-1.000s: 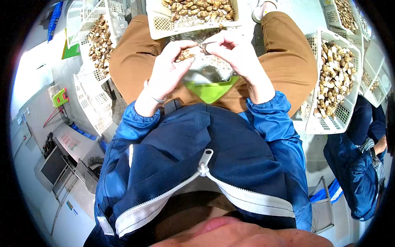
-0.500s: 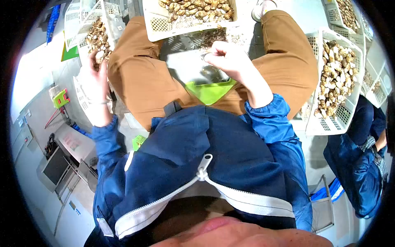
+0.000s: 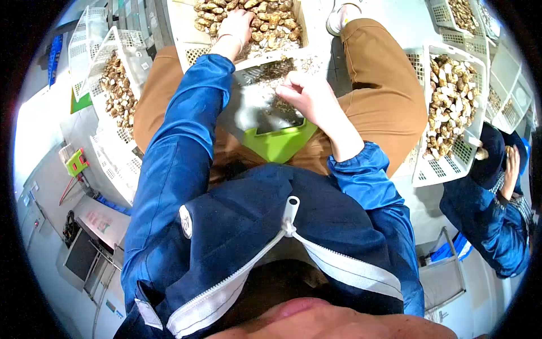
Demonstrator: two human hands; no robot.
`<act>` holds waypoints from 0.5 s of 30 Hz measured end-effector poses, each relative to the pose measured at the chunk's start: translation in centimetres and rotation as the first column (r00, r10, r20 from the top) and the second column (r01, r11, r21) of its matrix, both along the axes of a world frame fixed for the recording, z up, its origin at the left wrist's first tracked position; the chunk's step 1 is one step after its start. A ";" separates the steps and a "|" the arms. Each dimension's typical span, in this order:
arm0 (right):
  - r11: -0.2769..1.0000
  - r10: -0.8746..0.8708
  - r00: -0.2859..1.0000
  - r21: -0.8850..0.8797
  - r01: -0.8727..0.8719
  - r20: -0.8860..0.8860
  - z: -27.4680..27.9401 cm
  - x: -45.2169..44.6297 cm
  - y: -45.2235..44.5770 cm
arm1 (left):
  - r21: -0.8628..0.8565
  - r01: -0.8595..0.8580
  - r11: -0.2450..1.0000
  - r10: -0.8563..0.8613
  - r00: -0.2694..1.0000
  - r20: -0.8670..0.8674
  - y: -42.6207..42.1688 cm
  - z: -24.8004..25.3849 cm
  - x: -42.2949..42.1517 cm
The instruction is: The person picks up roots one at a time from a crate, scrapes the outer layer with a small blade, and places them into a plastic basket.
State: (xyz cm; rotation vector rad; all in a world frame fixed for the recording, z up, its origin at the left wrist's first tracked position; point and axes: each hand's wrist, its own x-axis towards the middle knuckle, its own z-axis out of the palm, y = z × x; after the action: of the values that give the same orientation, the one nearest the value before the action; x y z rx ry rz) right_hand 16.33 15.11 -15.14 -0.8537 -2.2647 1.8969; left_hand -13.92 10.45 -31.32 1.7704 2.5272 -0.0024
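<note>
My left hand [image 3: 234, 31] reaches over the near part of the crate [image 3: 302, 46] in front of me and touches the brown-and-white mushrooms [image 3: 276, 22] heaped there. Its fingers are bent downward and their tips are hidden, so I cannot tell whether they grip one. Between my knees, my right hand [image 3: 309, 96] is closed in a pinch, apart from the crate. Whatever it may hold is too small to make out. Just below that hand lies a light green plastic piece [image 3: 276, 144], close to my lap.
More mushrooms [image 3: 117, 93] fill a white crate [image 3: 132, 62] by my left leg. Another mushroom-filled crate [image 3: 446, 169] stands at my right. Dark crumbs [image 3: 271, 73] litter the surface between my legs. A co-worker's sleeve [image 3: 474, 220] shows at far right, with further crates [image 3: 511, 73] above.
My left hand has moved from the left crate to the mushrooms in the front crate. My right hand stays pinched between my knees. The co-worker's hand has come further into view.
</note>
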 end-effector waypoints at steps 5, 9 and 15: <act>0.994 -0.056 0.983 -0.106 0.038 -0.172 -0.3 -0.6 0.0 | -0.033 -0.173 0.984 0.171 0.896 0.409 -1.8 5.1 0.5; 0.996 -0.081 0.984 -0.054 0.074 -0.160 1.2 -0.4 0.1 | -0.161 -0.425 0.891 0.229 0.113 0.967 -6.2 12.6 5.2; 0.957 -0.159 0.969 -0.272 0.104 -0.187 2.8 0.5 -0.7 | -0.133 -0.546 0.828 -0.235 -0.551 0.801 -11.3 19.4 12.3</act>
State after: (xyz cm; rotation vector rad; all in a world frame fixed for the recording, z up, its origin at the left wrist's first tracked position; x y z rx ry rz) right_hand 16.86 14.38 -12.33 -0.7689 -1.8212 2.1392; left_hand -1.60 -0.86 -11.92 0.2164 0.9877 1.5949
